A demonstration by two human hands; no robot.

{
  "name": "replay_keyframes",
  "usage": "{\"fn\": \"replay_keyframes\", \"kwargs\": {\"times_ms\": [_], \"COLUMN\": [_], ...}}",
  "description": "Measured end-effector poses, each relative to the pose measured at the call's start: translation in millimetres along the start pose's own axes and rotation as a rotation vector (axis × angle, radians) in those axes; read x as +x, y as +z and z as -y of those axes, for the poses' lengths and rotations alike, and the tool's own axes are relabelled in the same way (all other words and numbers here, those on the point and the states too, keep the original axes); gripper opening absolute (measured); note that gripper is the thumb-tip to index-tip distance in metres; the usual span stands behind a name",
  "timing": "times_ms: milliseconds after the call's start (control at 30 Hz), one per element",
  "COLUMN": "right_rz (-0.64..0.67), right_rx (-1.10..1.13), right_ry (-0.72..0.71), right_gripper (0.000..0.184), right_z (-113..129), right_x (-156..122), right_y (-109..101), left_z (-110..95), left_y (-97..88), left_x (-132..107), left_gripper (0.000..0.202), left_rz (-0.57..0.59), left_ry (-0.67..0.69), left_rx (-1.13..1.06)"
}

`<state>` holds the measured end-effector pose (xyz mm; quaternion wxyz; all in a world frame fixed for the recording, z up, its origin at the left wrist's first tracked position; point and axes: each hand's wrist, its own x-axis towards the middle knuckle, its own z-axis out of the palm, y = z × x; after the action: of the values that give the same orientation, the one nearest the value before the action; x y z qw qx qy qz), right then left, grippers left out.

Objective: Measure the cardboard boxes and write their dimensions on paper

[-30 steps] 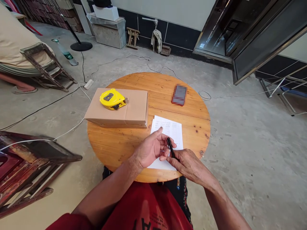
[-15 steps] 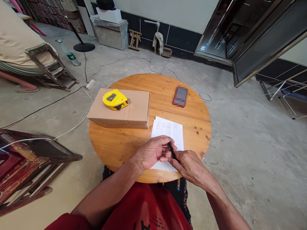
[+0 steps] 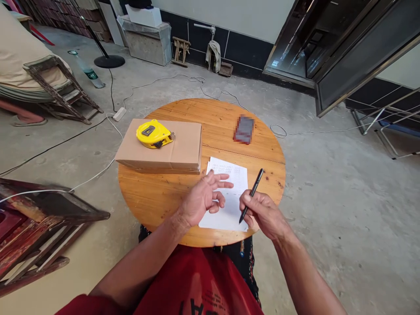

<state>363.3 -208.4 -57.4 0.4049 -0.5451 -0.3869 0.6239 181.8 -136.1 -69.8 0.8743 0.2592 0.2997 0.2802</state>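
Observation:
My right hand point(image 3: 262, 212) grips a black pen point(image 3: 252, 194) in a writing hold, its tip down near the lower right of a white sheet of paper point(image 3: 229, 192) with lines of writing at its top. My left hand point(image 3: 205, 197) rests on the left part of that paper with fingers stretched out and holds nothing. The paper lies near the front of a round wooden table point(image 3: 164, 197).
A flat cardboard box point(image 3: 185, 146) with a yellow tape measure point(image 3: 153, 134) on it lies at the table's left. A blurred dark phone point(image 3: 244, 129) lies at the back right. Wooden frames point(image 3: 42, 218) stand left; cables point(image 3: 98, 127) cross the concrete floor.
Both hands were together at the pen; now they have parted. My right hand swung the pen into a writing hold to the right, and my left hand opened flat on the paper.

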Motion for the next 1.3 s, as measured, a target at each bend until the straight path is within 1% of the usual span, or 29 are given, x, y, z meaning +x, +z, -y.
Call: {"fn": "replay_keyframes", "kwargs": {"times_ms": [33, 100, 200, 267, 400, 600, 800, 933, 1100, 1200, 1300], "right_rz": [-0.037, -0.078, -0.079, -0.078, -0.086, -0.1, -0.07, -0.051, -0.037, -0.038, -0.024], "right_rx": [0.102, 0.233, 0.314, 0.331, 0.337, 0.335, 0.385, 0.419, 0.436, 0.423, 0.358], "right_ry": [0.009, 0.025, 0.044, 0.048, 0.045, 0.043, 0.06, 0.06, 0.049, 0.039, 0.034], "right_gripper": [0.045, 0.045, 0.042, 0.041, 0.041, 0.042, 0.04, 0.04, 0.04, 0.04, 0.041], "right_z": [-0.2, -0.2, -0.5, -1.3, -3.2, -3.4, -6.2, -8.8, -10.0, -9.3, -9.1], "right_x": [1.3, 2.9, 3.3, 2.9, 2.5, 3.3, 3.8, 4.3, 5.2, 5.1, 3.7], "right_y": [-0.7, -1.4, -2.0, -2.6, -3.2, -0.9, 2.2, 5.0, 7.4, 8.0, 7.0], "left_z": [6.0, 20.5, 37.7, 41.6, 39.3, 42.6, 41.8, 41.6, 42.2, 42.3, 42.6], "left_y": [-1.7, -4.1, -4.6, -3.3, 0.1, 2.6, 10.5, 13.5, 14.5, 14.9, 10.9], "left_x": [-0.7, -2.4, -5.9, -8.5, -13.1, -18.7, -19.8, -18.0, -18.1, -19.0, -19.2], "left_gripper": [0.059, 0.054, 0.046, 0.042, 0.036, 0.03, 0.029, 0.028, 0.019, 0.017, 0.018], "left_rz": [-0.023, -0.032, -0.005, 0.018, 0.059, 0.107, 0.082, 0.096, 0.079, 0.072, 0.113], "left_ry": [-0.012, -0.047, -0.065, -0.071, -0.074, -0.018, 0.088, 0.149, 0.182, 0.178, 0.171], "left_rx": [0.027, 0.066, 0.105, 0.123, 0.139, 0.232, 0.427, 0.463, 0.495, 0.514, 0.525]}}
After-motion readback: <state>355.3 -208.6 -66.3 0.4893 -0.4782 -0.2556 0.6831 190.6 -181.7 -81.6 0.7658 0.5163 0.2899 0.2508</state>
